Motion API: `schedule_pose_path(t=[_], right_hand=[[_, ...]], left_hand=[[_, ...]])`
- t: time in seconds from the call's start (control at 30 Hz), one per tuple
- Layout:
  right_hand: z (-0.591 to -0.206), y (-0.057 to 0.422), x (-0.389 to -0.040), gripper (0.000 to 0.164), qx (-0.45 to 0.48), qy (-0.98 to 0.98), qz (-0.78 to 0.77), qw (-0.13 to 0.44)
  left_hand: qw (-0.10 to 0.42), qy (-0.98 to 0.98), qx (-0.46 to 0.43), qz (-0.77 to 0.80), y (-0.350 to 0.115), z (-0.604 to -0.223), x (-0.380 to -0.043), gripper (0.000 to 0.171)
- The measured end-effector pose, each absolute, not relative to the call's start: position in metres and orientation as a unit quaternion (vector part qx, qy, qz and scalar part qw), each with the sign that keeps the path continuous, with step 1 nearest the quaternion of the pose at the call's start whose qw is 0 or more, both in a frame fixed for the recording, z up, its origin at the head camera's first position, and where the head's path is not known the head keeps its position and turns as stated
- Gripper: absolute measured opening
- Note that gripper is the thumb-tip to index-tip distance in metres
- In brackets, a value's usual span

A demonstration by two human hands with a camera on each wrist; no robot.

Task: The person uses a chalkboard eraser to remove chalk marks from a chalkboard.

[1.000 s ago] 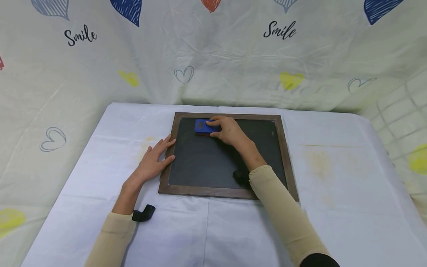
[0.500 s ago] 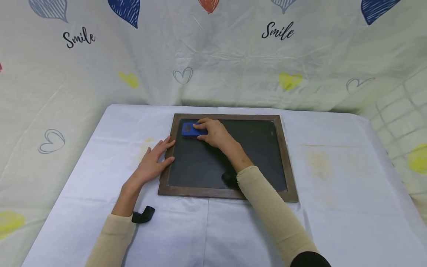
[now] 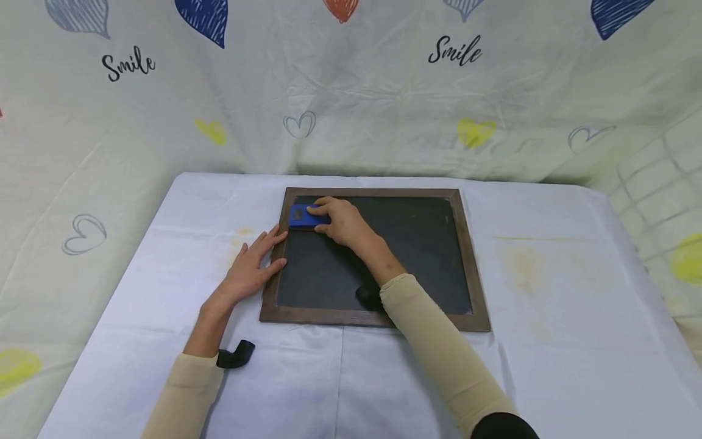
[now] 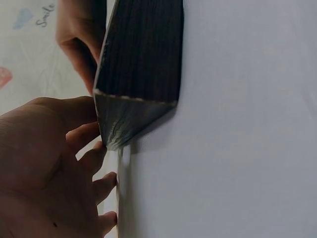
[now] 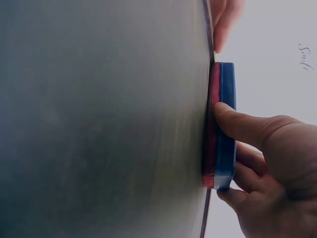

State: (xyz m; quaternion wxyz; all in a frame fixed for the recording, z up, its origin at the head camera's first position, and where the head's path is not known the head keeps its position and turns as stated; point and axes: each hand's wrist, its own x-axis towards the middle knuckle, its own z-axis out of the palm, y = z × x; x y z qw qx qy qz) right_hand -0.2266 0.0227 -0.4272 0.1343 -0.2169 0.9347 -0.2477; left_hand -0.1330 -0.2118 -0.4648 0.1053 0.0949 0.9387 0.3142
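Observation:
A blackboard [image 3: 351, 268] in a brown wooden frame lies flat on the white-covered table. At its upper left corner, my right hand [image 3: 345, 222] grips a blue board eraser [image 3: 298, 216] between thumb and fingers. The right wrist view shows the eraser's red felt side [image 5: 210, 163] down against the board, with the thumb [image 5: 242, 124] along its edge. My left hand [image 3: 249, 268] rests at the left side of the frame, fingers spread and fingertips on the wood. In the left wrist view, the left hand [image 4: 39, 163] sits beside the frame's corner [image 4: 138, 99].
A white cloth [image 3: 559, 305] with faint yellowish stains covers the table. Behind it hangs a pale curtain [image 3: 384, 122] printed with hearts and the word Smile. Black wrist devices [image 3: 237, 354] are strapped at both sleeves.
My right hand has slid the eraser left across the top of the blackboard, up to the left side of the frame. The left hand has stayed in place.

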Motion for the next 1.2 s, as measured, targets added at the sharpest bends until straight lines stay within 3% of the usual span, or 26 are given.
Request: schedule_pose_path(t=[0.6, 1.2], right_hand=[[-0.425, 0.034, -0.229, 0.055, -0.220, 0.934, -0.243, 0.139], [-0.423, 0.091, -0.230, 0.055, -0.178, 0.937, -0.269, 0.136]], left_hand=[[0.111, 0.940, 0.092, 0.308, -0.212, -0.462, -0.131, 0.064], [0.103, 0.937, 0.100, 0.318, -0.212, -0.460, -0.129, 0.064]])
